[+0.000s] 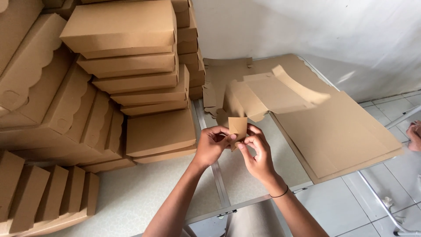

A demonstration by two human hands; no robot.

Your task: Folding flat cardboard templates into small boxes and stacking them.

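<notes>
Closest to the camera, both forearms come up from the bottom edge, and there's a thin black band (pixel 280 193) around the right wrist. The left hand (pixel 211 145) and the right hand (pixel 256 151) meet over the pale speckled tabletop (pixel 144 193), and both are pinched onto the same thing: a small brown cardboard flap (pixel 238 126) sticking up between the fingertips. Left fingers grip its left edge, right fingers curl around its lower right corner, so it's a tight two-handed pinch, nothing loose.

That flap belongs to a partly folded brown cardboard box blank (pixel 267 94) that rises just behind the hands, with one scalloped side panel lifted up and tilted toward the right. Right behind and under it sits a stack of flat brown cardboard sheets (pixel 346 136), lying on the table and hanging a little past its right edge.

On the left side, low down, a row of finished brown boxes stands on edge (pixel 44 193). Beyond that, a tall pile of closed flat brown cardboard boxes (pixel 131 66) fills the left half, some leaning with scalloped lids showing.

Far back is a plain white wall (pixel 307 26), and off to the right a pale tiled floor (pixel 351 206), with part of another person's foot or hand (pixel 414 136) at the edge, can't tell which.
</notes>
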